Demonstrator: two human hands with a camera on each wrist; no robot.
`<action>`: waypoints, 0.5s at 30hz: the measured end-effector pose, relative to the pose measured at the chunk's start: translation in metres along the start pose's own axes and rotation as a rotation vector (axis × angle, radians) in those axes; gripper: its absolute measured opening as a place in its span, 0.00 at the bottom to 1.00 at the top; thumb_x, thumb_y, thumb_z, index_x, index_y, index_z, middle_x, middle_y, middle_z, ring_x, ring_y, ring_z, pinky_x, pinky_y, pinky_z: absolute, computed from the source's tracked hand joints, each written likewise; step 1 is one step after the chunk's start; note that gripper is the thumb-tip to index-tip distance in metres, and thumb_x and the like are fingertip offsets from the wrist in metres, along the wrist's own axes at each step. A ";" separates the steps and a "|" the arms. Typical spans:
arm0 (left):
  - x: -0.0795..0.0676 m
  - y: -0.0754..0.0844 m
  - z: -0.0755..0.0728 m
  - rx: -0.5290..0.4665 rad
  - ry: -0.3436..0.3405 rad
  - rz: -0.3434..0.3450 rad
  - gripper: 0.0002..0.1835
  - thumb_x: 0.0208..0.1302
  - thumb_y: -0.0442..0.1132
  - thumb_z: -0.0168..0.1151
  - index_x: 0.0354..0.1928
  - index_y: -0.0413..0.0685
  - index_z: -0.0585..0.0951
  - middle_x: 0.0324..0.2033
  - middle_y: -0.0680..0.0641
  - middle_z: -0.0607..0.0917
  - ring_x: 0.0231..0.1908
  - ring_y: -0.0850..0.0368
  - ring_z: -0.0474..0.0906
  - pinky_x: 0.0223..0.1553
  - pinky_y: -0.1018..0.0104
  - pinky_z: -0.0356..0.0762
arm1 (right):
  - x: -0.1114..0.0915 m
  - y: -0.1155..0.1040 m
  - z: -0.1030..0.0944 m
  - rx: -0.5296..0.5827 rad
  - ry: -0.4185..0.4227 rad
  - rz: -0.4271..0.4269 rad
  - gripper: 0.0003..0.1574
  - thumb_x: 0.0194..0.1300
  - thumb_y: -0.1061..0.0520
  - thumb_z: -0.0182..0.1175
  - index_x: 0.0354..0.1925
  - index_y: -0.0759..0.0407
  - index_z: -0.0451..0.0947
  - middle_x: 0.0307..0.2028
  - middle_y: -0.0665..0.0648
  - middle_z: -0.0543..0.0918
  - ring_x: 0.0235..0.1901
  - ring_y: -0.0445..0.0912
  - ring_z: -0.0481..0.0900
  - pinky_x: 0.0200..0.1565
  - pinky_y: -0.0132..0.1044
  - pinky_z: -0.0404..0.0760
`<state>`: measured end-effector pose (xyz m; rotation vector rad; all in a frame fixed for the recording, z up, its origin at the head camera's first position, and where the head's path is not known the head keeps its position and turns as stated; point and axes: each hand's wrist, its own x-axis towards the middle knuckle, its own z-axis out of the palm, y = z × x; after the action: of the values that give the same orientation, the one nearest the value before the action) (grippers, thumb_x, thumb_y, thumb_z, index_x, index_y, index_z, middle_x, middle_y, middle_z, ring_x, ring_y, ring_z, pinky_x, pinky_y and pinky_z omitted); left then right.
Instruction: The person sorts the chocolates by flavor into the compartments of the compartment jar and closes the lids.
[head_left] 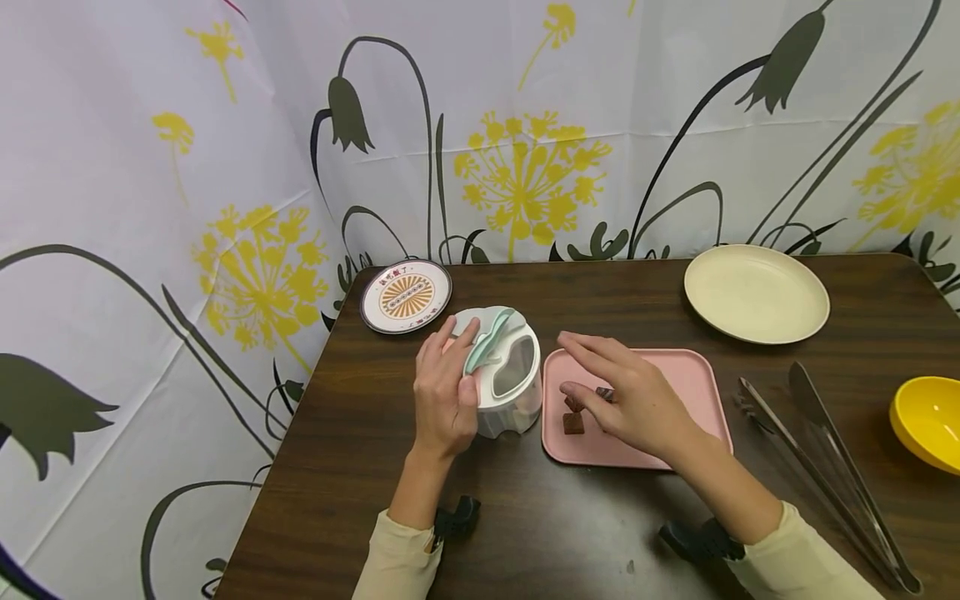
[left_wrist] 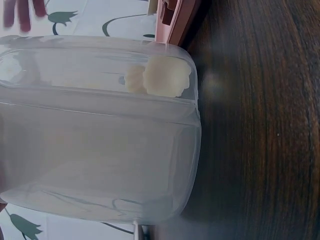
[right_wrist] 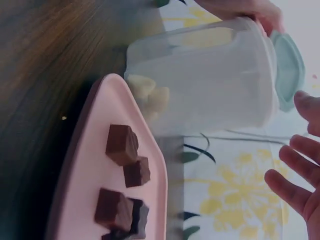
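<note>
A translucent lidded container [head_left: 517, 417] stands on the table, its round white lid [head_left: 513, 387] carrying a mint-green flap [head_left: 487, 340] that is tilted up. My left hand [head_left: 446, 392] grips the container's top from the left side, thumb and fingers around the lid. Pale scalloped pieces [left_wrist: 166, 76] lie at the container's bottom. My right hand [head_left: 637, 396] holds nothing, fingers extended, over the pink tray [head_left: 686, 400] just right of the container. Several brown chocolate pieces [right_wrist: 121, 144] sit on the tray, partly hidden by the right hand in the head view.
A patterned plate [head_left: 406, 297] is at the back left and a cream oval plate [head_left: 757, 293] at the back right. Metal tongs [head_left: 851, 467] and a fork [head_left: 753, 408] lie right of the tray, near a yellow bowl [head_left: 930, 421]. A floral cloth hangs behind the table.
</note>
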<state>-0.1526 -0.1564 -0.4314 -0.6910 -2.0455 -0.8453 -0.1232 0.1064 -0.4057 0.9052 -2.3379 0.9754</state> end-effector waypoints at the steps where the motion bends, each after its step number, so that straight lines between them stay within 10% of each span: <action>1: 0.000 0.000 0.000 0.000 -0.001 -0.001 0.35 0.69 0.53 0.31 0.58 0.36 0.79 0.55 0.42 0.82 0.62 0.37 0.71 0.62 0.36 0.58 | 0.005 0.000 0.003 0.020 -0.012 -0.002 0.38 0.59 0.56 0.69 0.67 0.57 0.71 0.63 0.54 0.75 0.59 0.48 0.76 0.44 0.42 0.80; 15: -0.001 0.000 -0.001 0.009 -0.021 -0.009 0.34 0.69 0.52 0.31 0.58 0.36 0.79 0.56 0.43 0.82 0.63 0.38 0.70 0.64 0.37 0.57 | 0.048 -0.003 0.031 0.145 -0.085 -0.067 0.42 0.67 0.60 0.60 0.75 0.54 0.58 0.73 0.54 0.61 0.69 0.48 0.62 0.64 0.48 0.67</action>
<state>-0.1516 -0.1567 -0.4318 -0.6884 -2.0715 -0.8365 -0.1584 0.0625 -0.3955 1.0944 -2.3138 1.1105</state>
